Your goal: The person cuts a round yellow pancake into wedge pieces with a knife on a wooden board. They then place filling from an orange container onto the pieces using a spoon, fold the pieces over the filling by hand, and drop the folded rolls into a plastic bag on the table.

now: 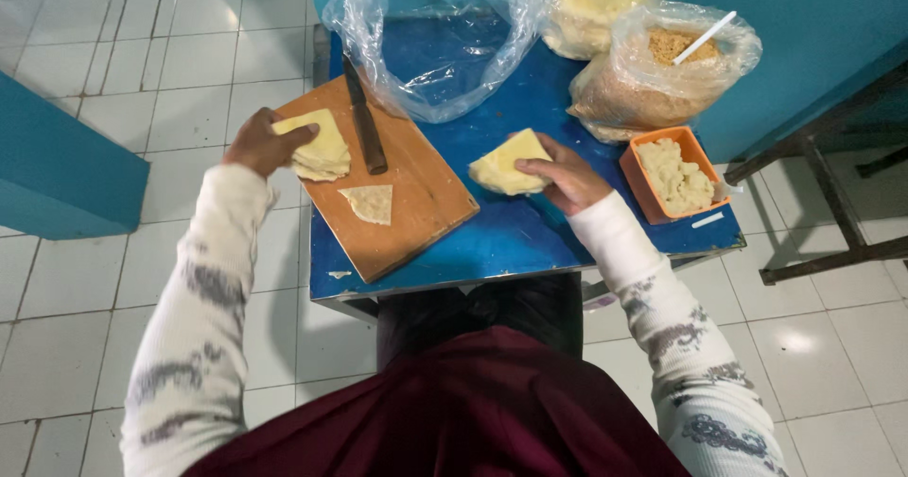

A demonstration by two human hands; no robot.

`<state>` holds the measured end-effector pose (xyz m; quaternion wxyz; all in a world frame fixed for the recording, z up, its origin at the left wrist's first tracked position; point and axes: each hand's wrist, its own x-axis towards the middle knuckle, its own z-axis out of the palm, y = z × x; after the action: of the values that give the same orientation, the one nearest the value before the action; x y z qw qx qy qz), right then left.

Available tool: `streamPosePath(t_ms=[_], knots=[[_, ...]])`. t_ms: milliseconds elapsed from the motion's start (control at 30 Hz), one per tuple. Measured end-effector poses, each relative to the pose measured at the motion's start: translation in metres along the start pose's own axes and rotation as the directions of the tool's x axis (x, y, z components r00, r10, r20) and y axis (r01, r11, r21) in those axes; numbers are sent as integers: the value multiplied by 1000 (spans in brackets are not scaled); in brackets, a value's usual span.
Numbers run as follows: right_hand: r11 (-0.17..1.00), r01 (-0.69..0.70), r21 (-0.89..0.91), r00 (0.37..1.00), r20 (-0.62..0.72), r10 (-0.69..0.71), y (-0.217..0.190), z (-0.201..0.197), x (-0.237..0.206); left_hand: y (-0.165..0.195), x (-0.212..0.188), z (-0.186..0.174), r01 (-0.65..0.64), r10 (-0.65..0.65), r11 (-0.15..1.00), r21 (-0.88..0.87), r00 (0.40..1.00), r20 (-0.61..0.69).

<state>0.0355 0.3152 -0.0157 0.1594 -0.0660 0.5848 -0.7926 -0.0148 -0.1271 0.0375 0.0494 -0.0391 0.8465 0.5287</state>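
Dough sheets everywhere, pale yellow, split into three spots. Stack of dough squares [322, 151] sitting at the far-left end of the wooden cutting board [416, 208], right under the left hand [263, 142]. Fingers curled over the top sheet, pinching its near-left edge, so closed on it rather than flat. Can't count the sheets in that stack, looks like several, edges too mushed together to tell.

Folded dough piece [506, 163] lying off the board on the blue surface [530, 236], just beside the board's right corner. Right hand [567, 176] touching it from the right, thumb and fingertips resting on its right edge, loosely curled, not lifting it as far as can be told. Long side of that piece running diagonally, pointing up and away from the right hand toward the bags.

One single dough triangle [371, 203] alone mid-board, between both hands, nearer the left one, touched by neither.

Quick count of the rest: one knife [364, 118] with a dark handle lying lengthways on the board just right of the stack, blade aimed at the far bags. Three clear plastic bags at the back: an empty-looking bag [430, 47], a bag of pale dough [591, 4], a bag of brown crumbs [653, 85] with a white utensil [705, 37] stuck in. One orange tub [667, 174] of lumpy pale filling right of the right hand, near but not touching.
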Motion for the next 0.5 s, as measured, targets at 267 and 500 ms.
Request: streamPosePath(t_ms=[267, 500], knots=[[989, 102, 111, 979, -186, -80, 40, -19, -5, -50, -69, 115, -388, 391, 919, 69, 874, -289], [816, 94, -570, 949, -197, -247, 84, 12, -10, -57, -84, 113, -363, 374, 926, 105, 843, -387]])
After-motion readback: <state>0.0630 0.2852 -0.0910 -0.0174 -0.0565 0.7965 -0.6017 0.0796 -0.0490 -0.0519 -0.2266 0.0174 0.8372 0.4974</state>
